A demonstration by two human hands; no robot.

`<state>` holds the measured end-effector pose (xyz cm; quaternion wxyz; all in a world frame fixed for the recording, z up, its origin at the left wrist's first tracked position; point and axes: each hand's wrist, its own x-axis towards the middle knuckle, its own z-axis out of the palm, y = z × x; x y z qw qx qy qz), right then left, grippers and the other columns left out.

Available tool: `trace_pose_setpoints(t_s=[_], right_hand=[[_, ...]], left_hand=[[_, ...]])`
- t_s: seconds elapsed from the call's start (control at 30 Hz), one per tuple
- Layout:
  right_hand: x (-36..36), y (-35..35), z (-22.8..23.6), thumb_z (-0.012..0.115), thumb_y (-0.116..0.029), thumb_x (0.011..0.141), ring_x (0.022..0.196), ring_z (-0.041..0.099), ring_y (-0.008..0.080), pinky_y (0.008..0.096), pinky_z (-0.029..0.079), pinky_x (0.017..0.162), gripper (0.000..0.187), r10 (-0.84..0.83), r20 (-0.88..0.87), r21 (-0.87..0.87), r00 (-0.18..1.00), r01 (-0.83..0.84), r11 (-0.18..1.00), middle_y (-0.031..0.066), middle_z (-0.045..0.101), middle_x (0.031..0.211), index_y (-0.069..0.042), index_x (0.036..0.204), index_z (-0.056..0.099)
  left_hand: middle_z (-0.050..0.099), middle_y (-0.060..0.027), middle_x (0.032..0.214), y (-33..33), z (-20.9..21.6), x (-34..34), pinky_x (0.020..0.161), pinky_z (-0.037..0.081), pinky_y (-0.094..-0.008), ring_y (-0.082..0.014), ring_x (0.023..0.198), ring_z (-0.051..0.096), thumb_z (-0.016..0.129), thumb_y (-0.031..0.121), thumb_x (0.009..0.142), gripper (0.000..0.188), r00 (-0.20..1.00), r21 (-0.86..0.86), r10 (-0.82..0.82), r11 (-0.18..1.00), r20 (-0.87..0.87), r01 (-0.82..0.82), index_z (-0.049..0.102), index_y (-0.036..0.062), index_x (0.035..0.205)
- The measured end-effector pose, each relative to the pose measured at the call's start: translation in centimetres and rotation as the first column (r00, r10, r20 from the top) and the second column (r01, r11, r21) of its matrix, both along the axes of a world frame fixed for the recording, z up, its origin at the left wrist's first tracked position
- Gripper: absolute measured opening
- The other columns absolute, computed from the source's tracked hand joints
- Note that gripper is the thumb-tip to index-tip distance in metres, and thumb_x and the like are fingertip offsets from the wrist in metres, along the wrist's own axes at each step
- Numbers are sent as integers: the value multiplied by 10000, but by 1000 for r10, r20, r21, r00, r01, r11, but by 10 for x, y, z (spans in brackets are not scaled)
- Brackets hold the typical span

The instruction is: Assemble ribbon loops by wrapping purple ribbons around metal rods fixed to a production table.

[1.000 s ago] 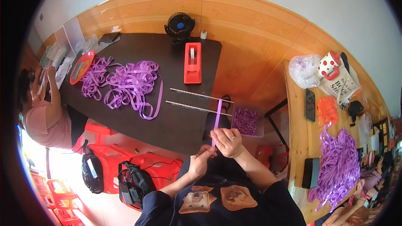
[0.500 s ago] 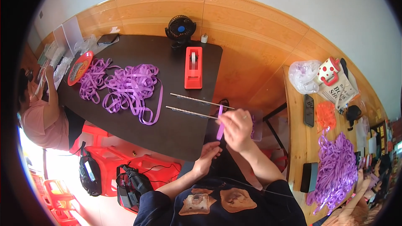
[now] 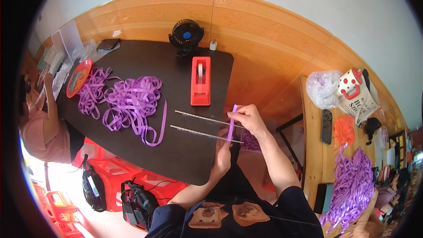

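Observation:
Two thin metal rods (image 3: 194, 131) jut out past the right edge of the dark table (image 3: 185, 158), roughly parallel. A short strip of purple ribbon (image 3: 231, 125) crosses both near their outer ends. The strip's upper part is pinched between the thumb and fingers of my right hand (image 3: 250, 119), just beyond the upper rod. Below, my left hand (image 3: 223, 156) is closed at the strip's lower end by the lower rod; its fingertips are partly hidden. Loose purple ribbon (image 3: 134, 101) lies heaped on the table to the left, one loop trailing toward the rods.
A red tape dispenser (image 3: 201, 83) and black fan (image 3: 187, 35) stand toward the back. A red plate (image 3: 79, 78) sits at the left, near a person in pink (image 3: 46, 136). On the wooden table (image 3: 310, 167) are a phone (image 3: 326, 126) and another purple ribbon pile (image 3: 350, 185).
My right hand has moved up to the strip's upper end. My left hand has risen from below to the strip's lower end at the lower rod. The view has shifted slightly.

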<state>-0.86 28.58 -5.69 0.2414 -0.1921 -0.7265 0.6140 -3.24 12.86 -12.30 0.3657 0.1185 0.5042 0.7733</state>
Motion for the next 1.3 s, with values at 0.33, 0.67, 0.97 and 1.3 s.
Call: trace_pose_setpoints(t_s=[0.33, 0.67, 0.97, 1.3], right_hand=[[15, 1, -54, 629, -63, 836, 764, 661, 138, 265, 516, 714, 145, 157, 25, -691, 987, -97, 716, 88, 705, 857, 46, 895, 705], [54, -59, -43, 591, -52, 864, 910, 625, 128, 253, 486, 797, 234, -124, -39, -497, 992, 88, 863, 55, 671, 977, 4, 1084, 646], [56, -102, -42, 618, -7, 850, 959, 602, 129, 257, 463, 871, 235, -172, -166, -408, 971, 91, 908, 64, 669, 998, 24, 1083, 641], [50, -122, -52, 605, -21, 861, 828, 623, 119, 245, 487, 769, 149, -285, -164, -463, 944, 181, 868, 63, 685, 895, 44, 979, 670]], left_hand=[[468, -73, 1313, 28, 11, -6, 988, 394, -323, -188, 1189, 476, 542, 111, 933, 312, 998, 327, 32, 944, 62, -50, 518, 38, 1235], [543, -100, 1237, 14, 1, -8, 1034, 330, -360, -212, 1194, 474, 551, 172, 938, 193, 1000, 270, -31, 962, 1, 30, 644, 42, 1045], [631, -97, 1048, -4, -8, -5, 906, 441, -310, -190, 996, 586, 482, 54, 939, 202, 979, 226, -16, 974, 201, -30, 614, -1, 1082], [633, -84, 972, -8, 6, -2, 886, 424, -302, -180, 946, 579, 487, 75, 920, 173, 971, 272, -62, 962, 232, -3, 629, 4, 988]])
